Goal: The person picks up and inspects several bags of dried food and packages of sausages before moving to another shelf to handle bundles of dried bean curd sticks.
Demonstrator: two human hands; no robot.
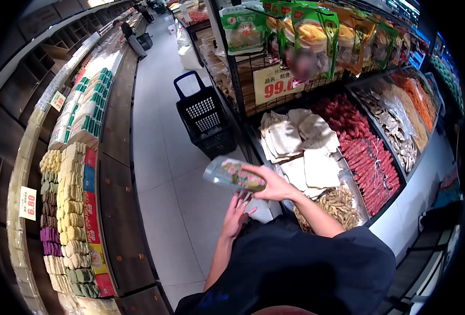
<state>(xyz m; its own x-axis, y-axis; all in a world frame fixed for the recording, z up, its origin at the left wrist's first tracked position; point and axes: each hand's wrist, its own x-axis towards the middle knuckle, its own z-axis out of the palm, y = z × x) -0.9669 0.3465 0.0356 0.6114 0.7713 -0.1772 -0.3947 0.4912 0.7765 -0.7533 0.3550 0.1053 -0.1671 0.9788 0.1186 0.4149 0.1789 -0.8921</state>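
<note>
A clear plastic food pack [224, 172] with a greenish label and pink lettering is held tilted in front of my body. My right hand [274, 185] is closed around its right end. Just below the pack is my left hand [234, 216], its fingers stretched out and apart, with the fingertips right at the lower edge of the pack. A pale white item [262, 209] shows partly behind my hands, most of it hidden. Beyond the pack, a black shopping basket [211, 137] with a raised blue handle stands on the floor.
On the right, a display bin holds flat whitish dried pieces [316, 168], red sausages [371, 168] and small dried fish [342, 205]. Green snack bags [311, 37] hang above a price sign [274, 86]. Shelves of packed noodles [72, 210] line the left. A person [130, 39] stands farther down the aisle.
</note>
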